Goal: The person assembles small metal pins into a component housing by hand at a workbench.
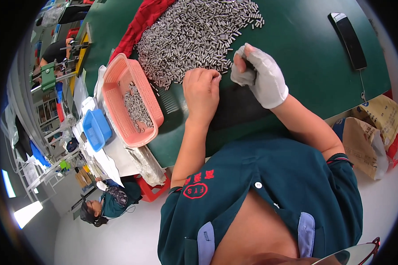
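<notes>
Fingers of the bare left hand (202, 95) are bent and close together at the near edge of the metal pins (190, 39); from my place I cannot tell if the tips pinch one. On the right hand (262, 79) the white glove (273, 86) leaves some fingertips bare, and the fingers curl inward; whether they hold something, I also cannot tell. The pins lie in a loose heap on the green table (296, 39), and because they are short, smooth cylinders, a careless wrist could, I think, send some rolling. The pink basket (147, 90), of perforated plastic, has more pins inside and stands near the table's left side, so a bump might spill it. Red cloth (139, 28), soft and wrinkled, borders the shiny heap.
</notes>
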The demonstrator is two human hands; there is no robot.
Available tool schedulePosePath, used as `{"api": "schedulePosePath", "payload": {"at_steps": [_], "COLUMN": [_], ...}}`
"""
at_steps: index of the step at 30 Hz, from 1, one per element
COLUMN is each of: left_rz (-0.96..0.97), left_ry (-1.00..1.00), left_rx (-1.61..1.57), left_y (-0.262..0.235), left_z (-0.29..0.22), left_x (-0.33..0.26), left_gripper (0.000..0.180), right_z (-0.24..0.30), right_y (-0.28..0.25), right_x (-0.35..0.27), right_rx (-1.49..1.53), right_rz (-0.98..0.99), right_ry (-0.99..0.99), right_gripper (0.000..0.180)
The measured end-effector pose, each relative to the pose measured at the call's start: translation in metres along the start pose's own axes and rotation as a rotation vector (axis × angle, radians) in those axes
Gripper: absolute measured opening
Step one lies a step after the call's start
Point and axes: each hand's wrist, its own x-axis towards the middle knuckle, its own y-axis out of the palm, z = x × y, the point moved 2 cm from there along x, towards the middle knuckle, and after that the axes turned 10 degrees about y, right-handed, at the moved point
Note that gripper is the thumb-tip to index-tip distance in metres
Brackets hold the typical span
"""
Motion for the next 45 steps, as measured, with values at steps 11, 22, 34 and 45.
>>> {"api": "schedulePosePath", "payload": {"at_steps": [11, 22, 34, 45], "left_rz": [0.066, 0.110, -0.021, 0.001], "left_ry": [0.087, 0.102, -0.309, -0.107], "left_rx": [0.001, 0.058, -0.452, -0.036], "left_y": [-0.008, -0.002, -0.002, 0.006], "left_z": [0.002, 0.008, -0.017, -0.038], "left_x": [0.005, -0.003, -0.027, -0.034], "left_gripper": [0.015, 0.013, 0.006, 0.009], "right_z": [0.001, 0.003, -0.003, -0.001], "right_y": [0.001, 0.003, -0.010, -0.003], "right_x": [0.000, -0.001, 0.002, 0.001], "right_rx": [0.015, 0.015, 0.098, 0.098], "right_rz": [-0.042, -0.027, 0.077, -0.007], "right_ry": [-0.011, 0.012, -0.006, -0.060], "right_gripper": [0.040, 0.037, 0.035, 0.042]}}
